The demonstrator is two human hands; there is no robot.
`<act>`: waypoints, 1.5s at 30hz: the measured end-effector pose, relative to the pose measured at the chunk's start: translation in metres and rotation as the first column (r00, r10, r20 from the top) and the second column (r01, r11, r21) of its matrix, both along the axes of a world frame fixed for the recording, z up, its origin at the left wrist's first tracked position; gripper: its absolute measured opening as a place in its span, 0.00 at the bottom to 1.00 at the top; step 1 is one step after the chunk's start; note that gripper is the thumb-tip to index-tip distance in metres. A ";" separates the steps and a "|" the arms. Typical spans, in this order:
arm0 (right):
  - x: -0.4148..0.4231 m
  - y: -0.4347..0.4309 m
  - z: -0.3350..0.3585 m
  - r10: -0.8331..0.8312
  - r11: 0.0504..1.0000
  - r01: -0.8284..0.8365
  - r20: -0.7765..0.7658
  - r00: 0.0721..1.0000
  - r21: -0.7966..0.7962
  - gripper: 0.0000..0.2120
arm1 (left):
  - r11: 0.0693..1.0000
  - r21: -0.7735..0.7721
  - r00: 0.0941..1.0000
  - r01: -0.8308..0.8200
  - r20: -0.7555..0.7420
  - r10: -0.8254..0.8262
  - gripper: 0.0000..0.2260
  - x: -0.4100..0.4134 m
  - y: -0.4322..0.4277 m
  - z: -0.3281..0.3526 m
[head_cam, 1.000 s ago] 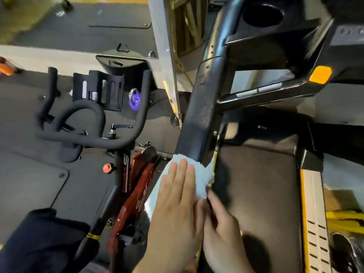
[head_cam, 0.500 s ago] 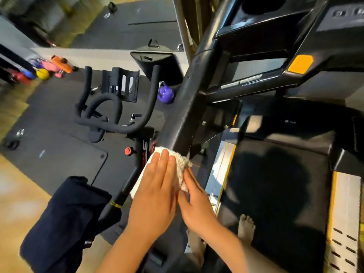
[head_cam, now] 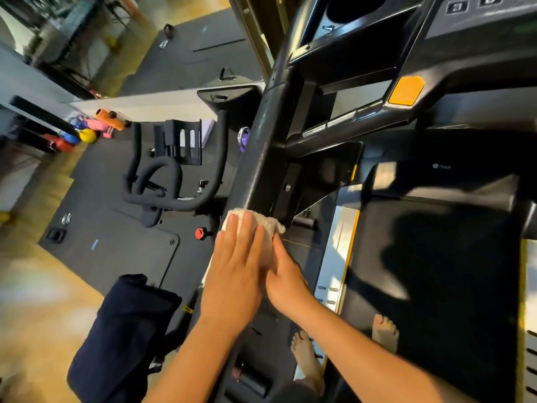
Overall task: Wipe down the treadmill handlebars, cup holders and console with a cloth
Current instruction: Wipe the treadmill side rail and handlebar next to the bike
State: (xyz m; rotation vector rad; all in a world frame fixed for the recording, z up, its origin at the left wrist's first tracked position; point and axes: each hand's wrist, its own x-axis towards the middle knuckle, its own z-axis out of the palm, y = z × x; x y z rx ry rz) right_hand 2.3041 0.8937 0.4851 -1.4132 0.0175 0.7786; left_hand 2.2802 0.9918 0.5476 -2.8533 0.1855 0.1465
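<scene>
The left hand (head_cam: 238, 266) lies flat, fingers straight and together, pressing the cloth (head_cam: 263, 225) onto the sloping handlebar (head_cam: 261, 158). The right hand (head_cam: 286, 277) touches it on the inner side, fingers laid along the cloth's right edge; whether they hook under the bar I cannot tell. The cloth sits bunched low on the bar, below the bracket where the crossbar joins. The cup holder (head_cam: 357, 7) and console (head_cam: 479, 18) are at the top edge, well apart from the cloth, so most of the job likely remains. Held mostly by flat pressure, the cloth could slide off and drop toward the bike (head_cam: 162, 184) beside, or snag at the bracket. Bunched, it may skip the bar's underside. Bare feet (head_cam: 308, 359) at the deck's edge could slip if the person leans.
</scene>
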 end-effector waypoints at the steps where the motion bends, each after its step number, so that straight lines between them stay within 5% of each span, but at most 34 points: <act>1: 0.008 0.002 0.006 -0.050 0.999 0.050 -0.006 0.999 0.005 0.31 | 1.000 -0.003 1.000 0.001 0.023 -0.001 0.28 0.011 -0.003 0.001; 5: 0.021 0.005 0.009 -0.205 0.965 0.235 -0.229 0.952 0.112 0.32 | 0.999 0.016 0.996 0.032 0.084 -0.033 0.26 0.031 -0.008 -0.008; 7: 0.017 0.005 0.001 -0.143 0.983 0.158 -0.152 0.978 0.093 0.24 | 0.998 -0.021 0.993 0.064 0.103 -0.062 0.28 0.020 -0.004 -0.017; 14: 0.015 0.011 -0.013 -0.090 0.996 0.089 -0.055 0.994 -0.006 0.25 | 0.986 0.118 0.993 0.114 0.004 -0.116 0.28 0.020 0.002 -0.011; 21: 0.031 -0.002 0.000 -0.194 0.961 0.244 -0.318 0.928 0.126 0.18 | 0.924 0.337 0.982 0.181 -0.117 -0.149 0.28 0.072 -0.019 -0.016; 25: 0.047 -0.004 0.001 -0.250 0.938 0.292 -0.218 0.943 0.186 0.19 | 0.888 0.460 0.996 0.014 -0.083 0.028 0.38 0.071 -0.024 -0.046; 30: 0.022 0.003 -0.007 -0.191 0.945 0.224 -0.156 0.969 0.236 0.18 | 0.963 0.269 0.999 0.022 -0.028 -0.015 0.35 0.003 -0.012 -0.011; 38: 0.088 -0.010 -0.002 -0.293 0.944 0.289 0.002 0.956 0.158 0.21 | 0.947 0.322 0.999 -0.018 0.045 0.004 0.32 0.068 -0.033 -0.015; 45: 0.044 -0.008 -0.023 -0.199 0.973 0.199 -0.013 0.980 0.119 0.22 | 0.939 0.332 0.995 -0.086 -0.025 0.100 0.35 0.025 -0.034 -0.020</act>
